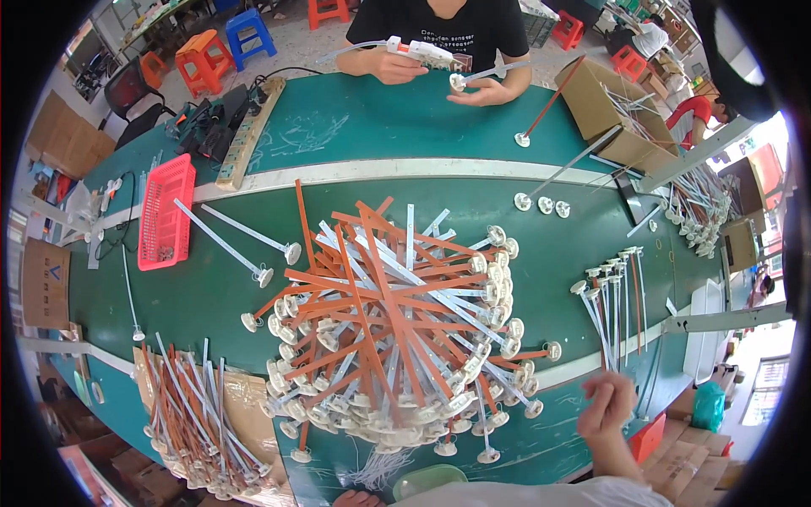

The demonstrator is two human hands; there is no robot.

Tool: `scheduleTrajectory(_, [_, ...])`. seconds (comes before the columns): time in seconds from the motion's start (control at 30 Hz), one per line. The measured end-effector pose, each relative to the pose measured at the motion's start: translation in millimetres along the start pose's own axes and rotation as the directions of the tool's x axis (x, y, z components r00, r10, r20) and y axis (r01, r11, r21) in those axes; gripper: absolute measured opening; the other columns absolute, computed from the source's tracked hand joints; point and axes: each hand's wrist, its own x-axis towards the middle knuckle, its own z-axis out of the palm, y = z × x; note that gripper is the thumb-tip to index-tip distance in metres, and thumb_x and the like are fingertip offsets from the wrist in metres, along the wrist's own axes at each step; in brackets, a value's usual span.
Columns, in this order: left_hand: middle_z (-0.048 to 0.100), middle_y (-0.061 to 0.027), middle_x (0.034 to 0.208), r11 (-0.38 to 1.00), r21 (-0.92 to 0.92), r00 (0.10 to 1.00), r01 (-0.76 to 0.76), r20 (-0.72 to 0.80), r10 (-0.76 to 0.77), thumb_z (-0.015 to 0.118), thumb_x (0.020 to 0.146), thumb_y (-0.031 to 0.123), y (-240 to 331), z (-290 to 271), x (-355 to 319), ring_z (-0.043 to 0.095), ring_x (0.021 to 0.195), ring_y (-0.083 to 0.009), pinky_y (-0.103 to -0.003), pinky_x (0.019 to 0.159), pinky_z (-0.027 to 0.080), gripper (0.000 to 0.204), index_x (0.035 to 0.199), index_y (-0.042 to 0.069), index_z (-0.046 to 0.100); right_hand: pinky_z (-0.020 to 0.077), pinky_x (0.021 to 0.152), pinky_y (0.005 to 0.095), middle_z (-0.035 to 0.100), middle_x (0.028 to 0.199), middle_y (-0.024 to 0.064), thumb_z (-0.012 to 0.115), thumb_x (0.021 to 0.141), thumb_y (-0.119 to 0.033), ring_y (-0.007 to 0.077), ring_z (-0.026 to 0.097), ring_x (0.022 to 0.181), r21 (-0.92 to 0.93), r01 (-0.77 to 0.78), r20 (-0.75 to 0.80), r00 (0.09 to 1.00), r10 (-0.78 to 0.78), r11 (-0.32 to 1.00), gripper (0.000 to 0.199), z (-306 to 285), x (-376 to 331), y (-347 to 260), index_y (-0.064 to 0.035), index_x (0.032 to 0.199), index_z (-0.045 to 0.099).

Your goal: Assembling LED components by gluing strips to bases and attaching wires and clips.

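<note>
The right hand (pixel 606 407) of the person on the near side comes up from a white sleeve (pixel 583 492), wrist upright and fingers curled loosely in toward the palm; from here I cannot tell whether the fingertips meet on anything. It is right of the big heap and well apart from it, close to the near ends of a smaller bundle of strips (pixel 617 291). Of the left hand (pixel 358 499) only a bit shows at the near edge, so I cannot tell how its fingers stand.

The heap of strips (pixel 393 313) fills the middle of the green surface (pixel 215 308). Its flat, slender strips, some rusty brown, some pale whitish, cross each other every which way, and round cream-white end pieces crowd along its near, left and right sides. Just on the near side of it lie a tuft of thin white strands (pixel 376 466) and a pale green dish (pixel 429 478).

To the near left, another bundle (pixel 198 414) lies on cardboard, its round ends toward me. Farther left sits a red plastic basket (pixel 160 203). Across the surface, a co-worker (pixel 435 29) in black holds a white tool (pixel 427 53) and a pale strip with a round end (pixel 490 74).
</note>
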Motion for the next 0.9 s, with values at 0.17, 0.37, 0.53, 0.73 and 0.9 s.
scheduleTrajectory(0.17, [0.042,0.0088,0.069,0.998,0.039,0.999,-0.05,-0.003,0.05,0.065,0.071,0.027,7,0,14,0.045,0.065,-0.0104,-0.026,0.053,0.032,0.017,0.088,0.026,0.064,0.0248,0.043,0.0368,0.038,0.051,0.0095,0.048,0.09,-0.006,0.024,0.038,0.041,-0.34,-0.147,-0.054,0.989,0.137,0.929,0.031,-45,-112,54,-0.0042,0.061,0.041])
scheduleTrajectory(0.37, [0.04,0.0086,0.071,0.997,0.028,0.994,0.076,0.08,-0.078,0.057,0.072,0.032,21,-17,16,0.044,0.071,-0.0106,-0.028,0.059,0.033,0.011,0.082,0.031,0.058,0.0206,0.043,0.0389,0.031,0.049,0.0115,0.049,0.092,-0.003,0.0264,0.034,0.04,-0.297,-0.33,-0.047,0.942,0.331,0.896,0.036,-51,-150,75,-0.0024,0.06,0.033])
scheduleTrajectory(0.53, [0.039,0.0086,0.07,0.997,0.017,0.997,0.071,0.043,-0.071,0.058,0.071,0.032,17,-22,26,0.044,0.07,-0.0112,-0.029,0.06,0.033,0.009,0.08,0.031,0.058,0.0211,0.044,0.0387,0.031,0.05,0.012,0.05,0.094,-0.006,0.0252,0.033,0.041,-0.338,-0.331,-0.047,0.941,0.336,0.881,0.036,-53,-191,92,-0.0018,0.062,0.034])
scheduleTrajectory(0.73, [0.039,0.0083,0.07,0.993,0.033,0.993,0.115,0.007,-0.115,0.06,0.069,0.032,24,-7,14,0.043,0.069,-0.0119,-0.031,0.061,0.032,0.008,0.077,0.032,0.058,0.0268,0.047,0.0417,0.037,0.056,0.0146,0.054,0.093,-0.007,0.0305,0.04,0.048,-0.435,-0.308,0.048,0.931,0.363,0.846,0.033,-45,-213,108,-0.0011,0.065,0.038])
scheduleTrajectory(0.9, [0.038,0.0078,0.07,0.993,0.052,0.994,0.106,-0.002,-0.106,0.061,0.067,0.034,21,1,14,0.043,0.07,-0.0122,-0.031,0.062,0.031,0.007,0.072,0.033,0.056,0.0324,0.05,0.0445,0.043,0.063,0.0136,0.057,0.087,-0.006,0.0342,0.045,0.056,-0.464,-0.276,0.098,0.928,0.359,0.841,0.024,-29,-231,120,-0.003,0.067,0.044])
